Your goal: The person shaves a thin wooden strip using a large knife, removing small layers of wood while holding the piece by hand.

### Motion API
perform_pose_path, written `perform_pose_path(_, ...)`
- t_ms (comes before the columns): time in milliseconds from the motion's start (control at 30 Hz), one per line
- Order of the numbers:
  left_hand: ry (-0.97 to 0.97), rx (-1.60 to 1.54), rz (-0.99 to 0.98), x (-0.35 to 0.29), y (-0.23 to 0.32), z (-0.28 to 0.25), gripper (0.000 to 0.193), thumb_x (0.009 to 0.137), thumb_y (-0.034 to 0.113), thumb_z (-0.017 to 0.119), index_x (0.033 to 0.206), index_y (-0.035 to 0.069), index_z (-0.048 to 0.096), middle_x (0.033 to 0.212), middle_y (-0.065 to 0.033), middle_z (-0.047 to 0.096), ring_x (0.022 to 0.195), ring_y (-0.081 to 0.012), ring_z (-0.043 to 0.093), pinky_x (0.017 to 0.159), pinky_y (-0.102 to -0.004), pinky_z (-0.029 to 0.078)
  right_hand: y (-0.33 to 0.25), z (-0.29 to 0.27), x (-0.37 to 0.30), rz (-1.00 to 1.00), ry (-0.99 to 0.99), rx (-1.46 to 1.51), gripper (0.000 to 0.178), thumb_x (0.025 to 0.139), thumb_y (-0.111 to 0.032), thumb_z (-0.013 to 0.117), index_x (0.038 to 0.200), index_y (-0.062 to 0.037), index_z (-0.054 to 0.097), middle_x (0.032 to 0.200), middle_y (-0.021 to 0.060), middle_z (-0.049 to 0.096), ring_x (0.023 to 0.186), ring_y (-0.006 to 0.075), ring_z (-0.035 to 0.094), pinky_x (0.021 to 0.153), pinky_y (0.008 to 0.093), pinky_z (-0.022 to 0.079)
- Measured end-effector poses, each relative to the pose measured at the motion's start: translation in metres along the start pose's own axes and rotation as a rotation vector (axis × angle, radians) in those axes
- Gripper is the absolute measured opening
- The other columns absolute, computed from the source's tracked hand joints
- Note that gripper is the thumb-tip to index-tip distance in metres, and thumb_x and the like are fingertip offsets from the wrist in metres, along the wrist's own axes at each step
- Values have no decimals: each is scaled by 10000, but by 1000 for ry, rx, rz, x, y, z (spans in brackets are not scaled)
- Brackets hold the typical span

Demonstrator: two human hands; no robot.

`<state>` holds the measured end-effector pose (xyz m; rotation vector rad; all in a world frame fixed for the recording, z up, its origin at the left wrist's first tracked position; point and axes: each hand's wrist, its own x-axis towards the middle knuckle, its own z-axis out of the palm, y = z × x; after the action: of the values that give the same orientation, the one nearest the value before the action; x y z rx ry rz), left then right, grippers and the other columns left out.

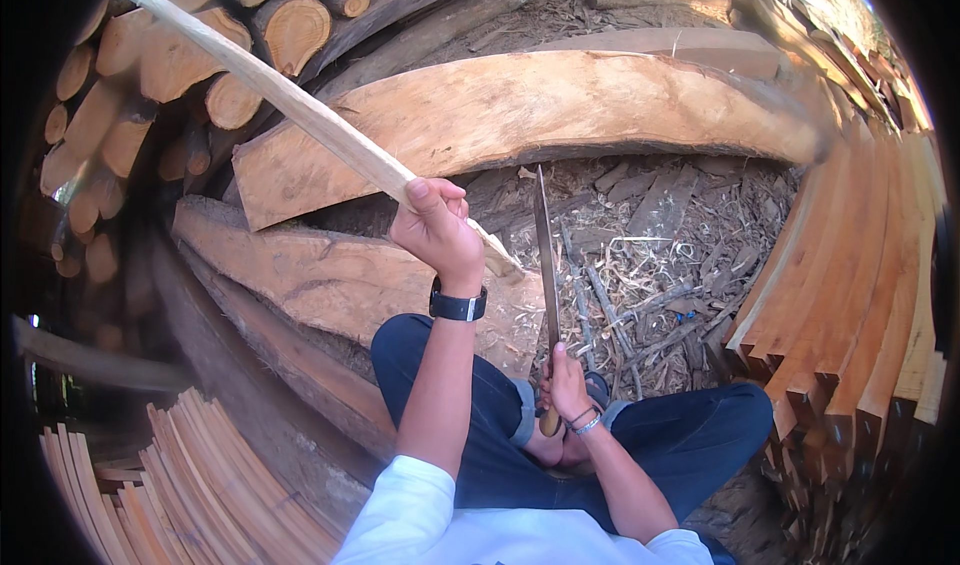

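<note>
My left hand [440,227] is closed round a long pale wooden stick [290,100], which slants from the upper left down to the plank in front of me. The stick's lower end tapers and comes close to the plank's surface. In my right hand [567,385] is the handle of a machete [545,255], its long dark blade pointing up and away from me. Blade and stick are apart. Beneath the stick lies a rough-sawn plank [330,270], its right end by my knees.
A thick curved slab [520,100] lies across the far side. Cut logs [295,35] are stacked at the upper left. Sawn boards [850,265] rise on the right, and thin strips [200,475] stand at the lower left. Shavings and twigs [650,305] litter the ground.
</note>
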<state>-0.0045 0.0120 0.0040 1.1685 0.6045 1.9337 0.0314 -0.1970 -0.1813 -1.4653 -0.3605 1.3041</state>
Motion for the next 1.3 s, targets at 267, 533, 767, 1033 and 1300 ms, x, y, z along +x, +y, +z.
perform_pose_path(267,22,-31,-1,8,0,-2,544,964,410,487,603,6,529,479,23,397,427,-45,366,412,-212,255,-1,5,-3,142,-16,-21,638,949,-595,277,683,-43,454,479,26,405,345,132,404,325,289,348)
perform_pose_path(533,-14,65,7,0,2,3,595,951,494,460,596,17,486,508,-6,415,434,-68,401,404,-205,289,33,-6,12,167,-22,-171,621,952,-590,279,689,-50,437,488,27,388,343,138,374,329,288,334)
perform_pose_path(767,1,-15,-8,0,-5,-1,521,951,397,523,620,-4,552,504,15,442,452,-40,389,428,-213,253,-4,0,-4,-2,2,43,636,946,-603,275,709,-42,457,492,23,396,350,135,377,334,288,344)
perform_pose_path(1033,-8,57,-3,0,-2,-4,582,965,470,445,613,10,498,514,-7,420,436,-63,382,405,-204,275,-5,-1,-8,138,-33,-56,614,958,-579,270,714,-43,441,493,25,388,358,130,386,336,283,347)
perform_pose_path(1300,0,9,13,-5,-3,11,538,958,409,502,610,0,539,490,24,410,432,-45,360,416,-215,243,52,-8,10,135,-3,-257,592,976,-511,318,674,-29,479,469,27,409,368,135,425,359,279,353)
